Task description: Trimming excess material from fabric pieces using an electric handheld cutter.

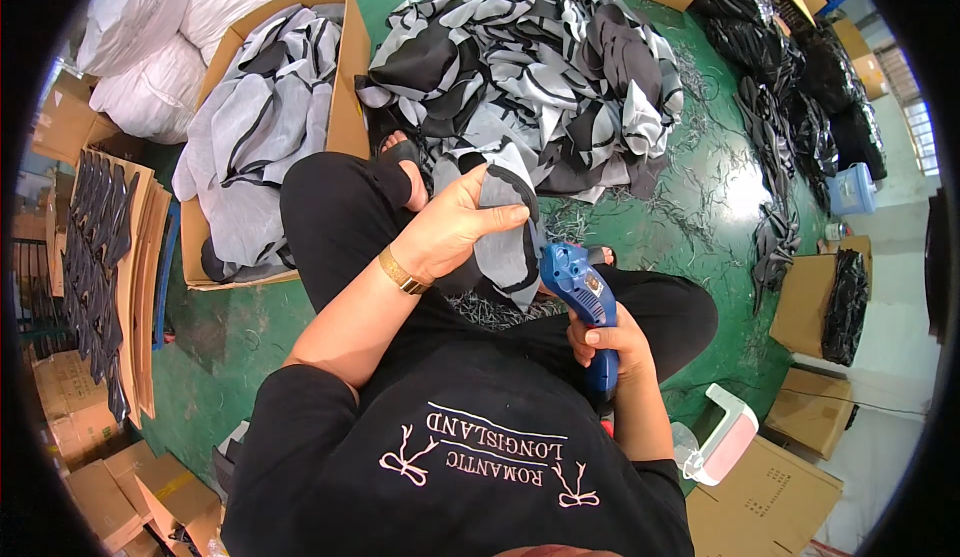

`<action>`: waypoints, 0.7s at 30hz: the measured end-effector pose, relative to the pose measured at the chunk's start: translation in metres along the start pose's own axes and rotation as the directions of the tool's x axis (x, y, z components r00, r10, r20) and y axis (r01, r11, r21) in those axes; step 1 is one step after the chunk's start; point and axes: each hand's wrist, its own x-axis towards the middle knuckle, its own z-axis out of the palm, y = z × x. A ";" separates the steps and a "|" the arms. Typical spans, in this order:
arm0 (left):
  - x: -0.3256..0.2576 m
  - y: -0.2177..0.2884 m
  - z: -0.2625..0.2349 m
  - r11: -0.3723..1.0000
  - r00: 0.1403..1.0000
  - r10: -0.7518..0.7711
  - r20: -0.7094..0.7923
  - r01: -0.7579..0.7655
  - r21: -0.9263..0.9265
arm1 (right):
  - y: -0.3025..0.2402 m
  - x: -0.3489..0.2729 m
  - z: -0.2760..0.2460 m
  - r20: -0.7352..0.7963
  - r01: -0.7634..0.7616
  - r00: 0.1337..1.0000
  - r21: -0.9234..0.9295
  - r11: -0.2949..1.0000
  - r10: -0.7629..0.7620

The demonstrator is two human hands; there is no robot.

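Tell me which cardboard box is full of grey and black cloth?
The open cardboard box at the upper left, beside the person's knee. Grey-and-black fabric pieces fill it; the other boxes nearby are shut, flattened, or hold something black.

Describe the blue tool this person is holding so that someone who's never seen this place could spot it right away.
Start at the big heap of grey and black fabric pieces on the green floor, then drop to the seated person's lap. There the right hand grips a blue pistol-shaped tool, its nose against the grey piece held by the left hand. It is the only bright blue, hard object among soft cloth.
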 end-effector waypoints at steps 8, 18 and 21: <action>-0.002 -0.003 0.001 0.999 0.991 -0.036 0.130 0.037 -0.002 | -0.001 0.007 0.011 0.019 0.010 1.000 0.041 0.999 -0.011; 0.002 -0.011 -0.009 0.991 0.994 -0.093 0.057 0.098 -0.089 | -0.022 0.013 0.005 -0.169 0.228 0.949 -0.219 0.949 -0.267; 0.002 -0.010 -0.012 0.979 0.994 -0.109 0.016 0.110 -0.172 | -0.027 0.006 0.010 -0.199 0.282 0.912 -0.328 0.902 -0.358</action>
